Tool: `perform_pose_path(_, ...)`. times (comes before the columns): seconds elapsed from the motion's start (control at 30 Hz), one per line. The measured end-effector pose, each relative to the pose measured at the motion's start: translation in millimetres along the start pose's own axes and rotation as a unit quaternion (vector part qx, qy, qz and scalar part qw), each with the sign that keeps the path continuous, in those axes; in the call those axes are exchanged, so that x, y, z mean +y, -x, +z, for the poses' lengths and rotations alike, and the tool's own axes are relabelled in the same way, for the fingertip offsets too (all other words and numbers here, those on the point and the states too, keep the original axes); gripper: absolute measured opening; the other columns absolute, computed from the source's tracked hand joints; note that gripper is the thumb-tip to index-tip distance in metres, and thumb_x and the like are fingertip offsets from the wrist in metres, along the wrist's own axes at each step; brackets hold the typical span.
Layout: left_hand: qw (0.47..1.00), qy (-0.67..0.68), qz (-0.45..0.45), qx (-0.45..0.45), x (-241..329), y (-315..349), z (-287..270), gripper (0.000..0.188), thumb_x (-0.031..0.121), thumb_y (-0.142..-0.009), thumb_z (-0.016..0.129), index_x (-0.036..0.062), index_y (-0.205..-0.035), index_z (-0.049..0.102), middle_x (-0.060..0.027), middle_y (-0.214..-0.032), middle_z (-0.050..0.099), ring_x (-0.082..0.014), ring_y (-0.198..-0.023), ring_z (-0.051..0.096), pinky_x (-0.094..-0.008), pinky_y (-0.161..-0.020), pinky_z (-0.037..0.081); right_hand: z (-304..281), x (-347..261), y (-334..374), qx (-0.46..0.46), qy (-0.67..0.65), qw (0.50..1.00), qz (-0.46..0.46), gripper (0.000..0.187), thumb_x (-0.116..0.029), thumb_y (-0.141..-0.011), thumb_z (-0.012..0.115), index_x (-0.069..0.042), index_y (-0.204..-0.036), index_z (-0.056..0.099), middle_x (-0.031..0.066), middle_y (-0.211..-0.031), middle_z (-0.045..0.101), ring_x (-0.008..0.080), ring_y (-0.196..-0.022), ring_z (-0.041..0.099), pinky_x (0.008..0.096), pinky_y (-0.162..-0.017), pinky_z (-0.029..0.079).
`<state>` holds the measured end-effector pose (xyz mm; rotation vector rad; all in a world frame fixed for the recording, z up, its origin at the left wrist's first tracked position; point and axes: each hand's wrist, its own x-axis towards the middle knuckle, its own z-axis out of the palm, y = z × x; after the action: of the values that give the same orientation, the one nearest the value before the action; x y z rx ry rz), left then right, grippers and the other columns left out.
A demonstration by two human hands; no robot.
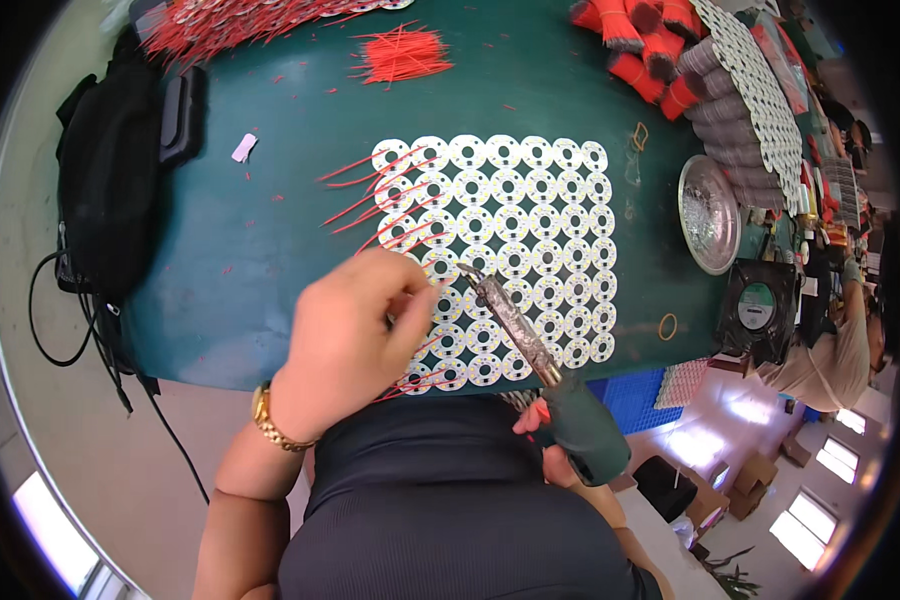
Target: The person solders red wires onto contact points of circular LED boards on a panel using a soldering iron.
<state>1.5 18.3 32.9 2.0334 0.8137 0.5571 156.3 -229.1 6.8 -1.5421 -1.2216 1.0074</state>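
A sheet of round white LED circuit boards (511, 222) lies on the green table, with thin red wires (355, 212) sticking out leftward from its left columns. My left hand (355, 315) is pinched closed over the left part of the sheet, on a red wire mostly hidden by the fingers. My right hand (560, 465), partly hidden, grips the green handle of a soldering iron (515, 325) below the sheet's near edge. The iron's tip points up and left, close to my left fingertips, at a board in the second column.
Loose red wires (402, 54) lie in a pile at the back. Red-wrapped wire bundles (642, 50) and stacked board sheets (760, 110) stand far right, near a round clear dish (708, 215) and a black fan (758, 308). A black bag (110, 185) sits left. Another person (820, 360) is at right.
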Motion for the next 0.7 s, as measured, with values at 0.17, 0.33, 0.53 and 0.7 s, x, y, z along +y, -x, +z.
perform_pose_path(0.17,0.993,-0.115,-0.008,-0.016,-5.9,-4.2,15.5,0.014,0.009,-0.081,0.070,0.0046,-0.074,0.059,-0.0057,-0.062,0.056,-0.0182,-0.050,0.051,-0.0318,-0.049,0.041,12.8,-5.5,0.0,0.071,-0.032,0.995,0.060,0.061,-0.055,-0.092,0.057,0.005,-0.102,0.058,0.0114,-0.089,0.056,0.0217,-0.072,0.060,0.0340,-0.068,0.051)
perform_pose_path(0.33,0.990,-0.140,0.001,-0.004,-8.7,-2.4,19.8,0.014,0.008,-0.081,0.070,0.0069,-0.073,0.058,-0.0047,-0.061,0.054,-0.0186,-0.049,0.052,-0.0318,-0.048,0.040,8.7,-3.1,-1.5,0.054,0.043,0.996,0.063,0.066,-0.062,-0.089,0.056,0.003,-0.092,0.059,0.0090,-0.080,0.058,0.0188,-0.070,0.059,0.0306,-0.063,0.046)
perform_pose_path(0.53,0.986,-0.161,0.035,-0.004,-12.8,-3.4,21.8,0.017,0.005,-0.078,0.068,0.0087,-0.070,0.054,-0.0043,-0.059,0.052,-0.0199,-0.049,0.053,-0.0330,-0.046,0.039,15.3,1.7,4.5,0.075,-0.001,0.992,0.096,0.064,-0.061,-0.088,0.057,0.003,-0.092,0.058,0.0078,-0.079,0.058,0.0181,-0.068,0.058,0.0297,-0.061,0.045)
perform_pose_path(0.7,0.984,-0.173,0.041,0.002,-12.3,-3.7,22.0,0.017,0.003,-0.076,0.067,0.0085,-0.069,0.052,-0.0044,-0.059,0.052,-0.0212,-0.049,0.053,-0.0340,-0.046,0.039,20.5,6.1,9.0,0.098,-0.040,0.989,0.105,0.060,-0.057,-0.086,0.063,0.002,-0.097,0.057,0.0082,-0.084,0.055,0.0178,-0.072,0.057,0.0302,-0.066,0.047)
